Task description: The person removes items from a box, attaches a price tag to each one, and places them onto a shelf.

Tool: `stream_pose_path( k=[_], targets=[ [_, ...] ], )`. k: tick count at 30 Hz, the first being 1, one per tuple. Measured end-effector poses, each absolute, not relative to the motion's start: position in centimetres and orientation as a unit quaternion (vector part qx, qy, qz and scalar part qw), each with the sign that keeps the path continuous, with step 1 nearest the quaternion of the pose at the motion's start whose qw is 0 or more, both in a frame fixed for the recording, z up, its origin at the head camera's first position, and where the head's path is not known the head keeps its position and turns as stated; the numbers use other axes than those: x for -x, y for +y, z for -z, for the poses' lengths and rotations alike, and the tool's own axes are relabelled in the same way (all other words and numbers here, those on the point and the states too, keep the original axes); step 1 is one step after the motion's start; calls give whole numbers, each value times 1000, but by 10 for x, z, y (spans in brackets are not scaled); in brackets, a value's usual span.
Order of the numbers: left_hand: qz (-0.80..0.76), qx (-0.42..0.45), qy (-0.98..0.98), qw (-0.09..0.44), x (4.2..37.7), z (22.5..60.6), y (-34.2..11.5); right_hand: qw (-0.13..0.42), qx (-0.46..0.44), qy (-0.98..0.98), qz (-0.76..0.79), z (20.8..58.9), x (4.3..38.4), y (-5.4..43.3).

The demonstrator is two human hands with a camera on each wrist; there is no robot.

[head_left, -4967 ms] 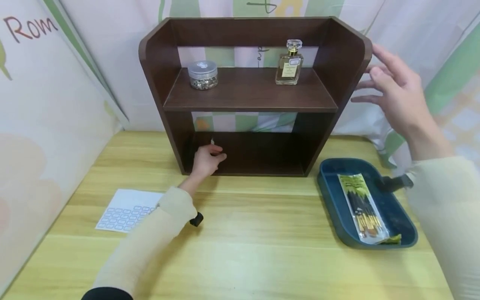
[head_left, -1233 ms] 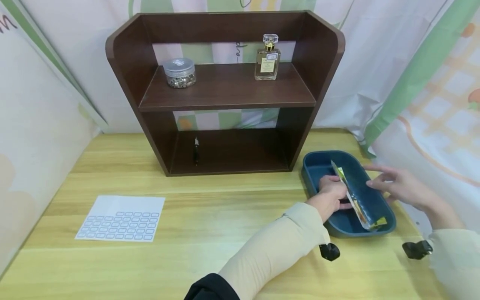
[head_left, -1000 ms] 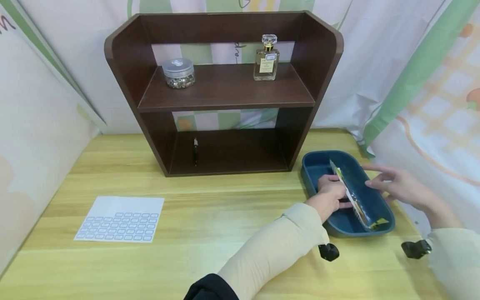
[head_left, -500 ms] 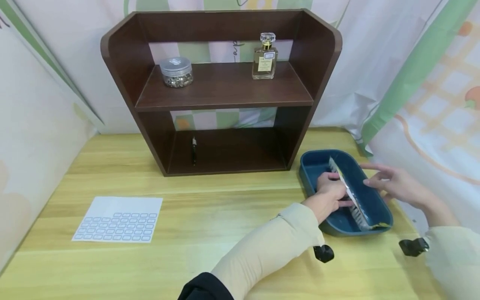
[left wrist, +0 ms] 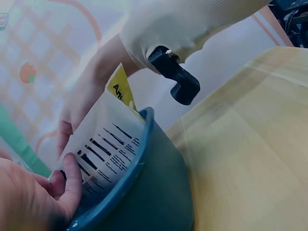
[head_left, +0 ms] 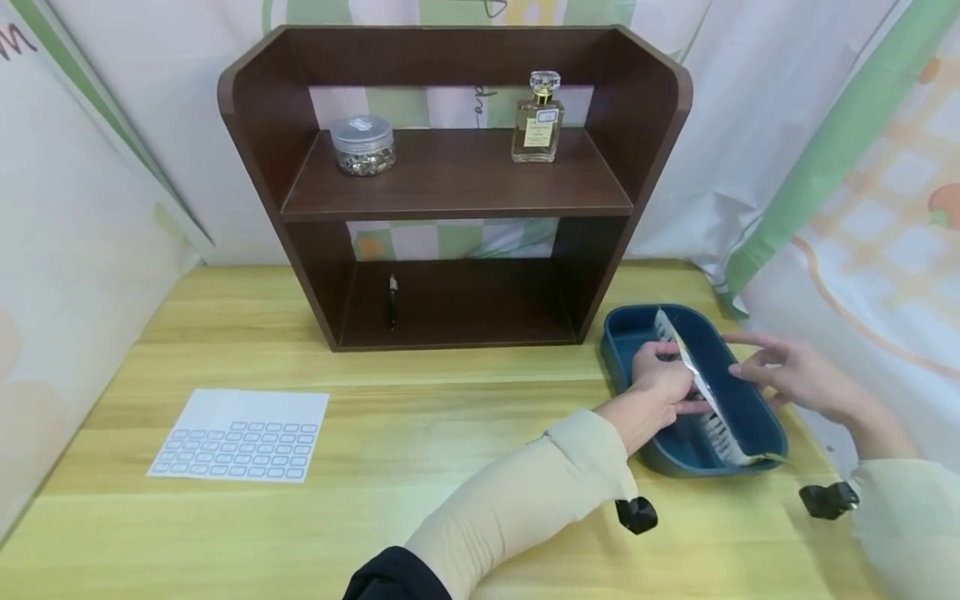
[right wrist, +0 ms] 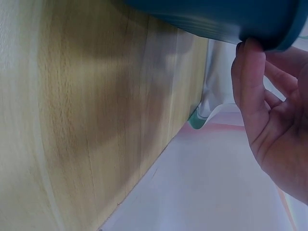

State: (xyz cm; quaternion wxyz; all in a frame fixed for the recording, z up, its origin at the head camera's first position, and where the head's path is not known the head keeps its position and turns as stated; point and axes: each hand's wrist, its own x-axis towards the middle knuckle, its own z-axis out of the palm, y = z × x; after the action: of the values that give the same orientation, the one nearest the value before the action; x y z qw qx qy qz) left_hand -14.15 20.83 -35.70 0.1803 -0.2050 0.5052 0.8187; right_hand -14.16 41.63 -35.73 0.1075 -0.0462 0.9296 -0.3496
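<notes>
In the head view my left hand (head_left: 660,383) reaches into the blue tray (head_left: 626,358) and holds a flat packet of paintbrushes (head_left: 722,437), tipped up on its long edge. The packet's white back, printed with brush outlines, faces the left wrist camera, where the thumb (left wrist: 72,180) lies against it. My right hand (head_left: 806,379) holds the tray's right rim. In the right wrist view its fingers (right wrist: 250,72) bear on the outer wall just under that rim.
Behind stands a dark brown shelf (head_left: 457,196). Its upper board carries a lidded clear jar (head_left: 363,146) and a perfume bottle (head_left: 537,121); a black pen (head_left: 392,302) lies on the lower board. A sheet of blue-bordered labels (head_left: 238,435) lies left on the wooden table (head_left: 420,500).
Five seconds ago my left hand was at the lower shelf and my right beside the shelf's side; both are now at the tray. Lately the packet has rolled further over.
</notes>
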Motion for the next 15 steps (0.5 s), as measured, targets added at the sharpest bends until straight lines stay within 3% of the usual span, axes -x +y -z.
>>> stream_pose_path(
  k=[15],
  targets=[
    [-840, 180, 478, 182, 143, 340, 180, 105, 53, 931, 346, 358, 143, 418]
  ],
)
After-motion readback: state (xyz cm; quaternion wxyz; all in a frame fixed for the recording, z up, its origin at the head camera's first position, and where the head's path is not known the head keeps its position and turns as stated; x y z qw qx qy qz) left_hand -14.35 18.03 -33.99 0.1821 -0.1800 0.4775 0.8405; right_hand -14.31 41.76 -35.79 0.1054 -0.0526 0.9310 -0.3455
